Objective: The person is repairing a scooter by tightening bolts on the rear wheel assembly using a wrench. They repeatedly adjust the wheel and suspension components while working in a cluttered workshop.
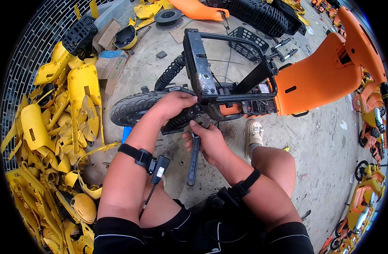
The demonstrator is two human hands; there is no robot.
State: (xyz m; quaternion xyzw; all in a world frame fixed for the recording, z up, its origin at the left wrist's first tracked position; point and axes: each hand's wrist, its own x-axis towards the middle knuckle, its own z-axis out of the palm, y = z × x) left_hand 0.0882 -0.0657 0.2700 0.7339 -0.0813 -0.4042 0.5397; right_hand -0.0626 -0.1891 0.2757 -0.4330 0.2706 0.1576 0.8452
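Observation:
A scooter with a bare black metal frame [198, 72] and an orange body panel [316, 78] stands in front of me. My left hand [177, 106] reaches over the rear wheel [132, 108] and presses its closed fingers against the frame's lower corner, by the upper end of the near shock absorber [177, 121]. What those fingers grip is hidden. Just below, my right hand [209, 139] is closed around the upper part of a wrench [194, 165], whose handle hangs down toward me. The wrench's upper end is hidden by the hand. The far shock absorber [172, 73] shows its coil spring.
Yellow plastic panels [82, 89] lie heaped on the left, beside a cardboard box [111, 65]. A black crate [249, 42] and another orange panel [198, 9] lie beyond the scooter. Several orange scooters [365, 186] line the right side. My shoe [254, 133] is close to the frame.

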